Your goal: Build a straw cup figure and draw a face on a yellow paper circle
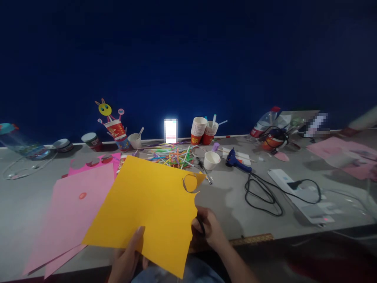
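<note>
A large sheet of yellow paper [147, 204] is held up over the table's front edge, tilted. My left hand [129, 251] grips its lower edge, thumb on top and fingers underneath. The paper's right side has a scalloped cut, and a nearly round outline [191, 183] shows near its upper right corner. At the right edge of the paper, my right hand [210, 228] is closed around the black handle of scissors [200, 226]; the blades are hidden from view. Pink paper sheets [73, 204] lie to the left, partly under the yellow one.
Coloured sticks [173, 155] lie behind the paper, near stacked paper cups [199, 129] and a white cup [212, 160]. A blue glue gun [237, 162] trails its cord towards a power strip [297, 196]. Another person's arm [363, 122] reaches in at right over pink paper [338, 151].
</note>
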Tool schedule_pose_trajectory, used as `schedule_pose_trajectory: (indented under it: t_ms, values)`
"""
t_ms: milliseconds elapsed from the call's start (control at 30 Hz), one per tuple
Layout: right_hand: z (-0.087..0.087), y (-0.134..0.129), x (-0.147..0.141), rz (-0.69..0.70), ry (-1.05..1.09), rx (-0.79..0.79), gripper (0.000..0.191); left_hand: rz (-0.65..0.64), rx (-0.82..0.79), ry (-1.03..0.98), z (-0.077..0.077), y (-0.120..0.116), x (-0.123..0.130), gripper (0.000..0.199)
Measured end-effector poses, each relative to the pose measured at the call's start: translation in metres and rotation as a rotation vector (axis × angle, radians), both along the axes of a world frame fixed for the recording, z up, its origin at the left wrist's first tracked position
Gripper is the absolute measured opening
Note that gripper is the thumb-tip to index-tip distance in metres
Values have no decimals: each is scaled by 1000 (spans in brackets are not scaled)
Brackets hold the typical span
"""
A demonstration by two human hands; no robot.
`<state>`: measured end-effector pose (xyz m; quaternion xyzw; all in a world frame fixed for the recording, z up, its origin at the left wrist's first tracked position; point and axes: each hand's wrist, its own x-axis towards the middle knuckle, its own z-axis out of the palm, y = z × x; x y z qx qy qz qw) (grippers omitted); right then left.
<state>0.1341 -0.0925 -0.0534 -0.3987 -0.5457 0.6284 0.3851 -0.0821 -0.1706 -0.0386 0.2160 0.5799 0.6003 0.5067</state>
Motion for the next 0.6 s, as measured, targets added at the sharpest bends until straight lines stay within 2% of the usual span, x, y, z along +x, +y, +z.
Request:
schedule_pose_trajectory:
  t_ms: [100, 200, 267, 333, 400, 467, 567, 600]
  values:
    - [4, -1, 0, 22, 50, -80, 44, -3, -20, -7, 2, -1, -1, 38]
    - [11, 0, 1, 42, 47, -31, 47, -35, -24, 13, 0, -1, -3, 41]
    - [12, 0, 5, 37, 15, -19, 52, -49, -32, 66, -6, 0, -6, 45]
    - [9, 1, 11, -13, -45, -32, 58, -22, -17, 203, -14, 1, -14, 47]
    - [4, 2, 18, -81, -106, -24, 61, 55, 13, 383, -23, 2, -29, 41]
    - [2, 4, 26, -120, -153, 4, 57, 115, 32, 480, -30, 4, -51, 35]
    - [3, 8, 34, -104, -221, 20, 46, 185, 74, 651, -35, 5, -85, 41]
    - [4, 10, 36, -93, -250, 17, 43, 190, 113, 776, -35, 6, -95, 44]
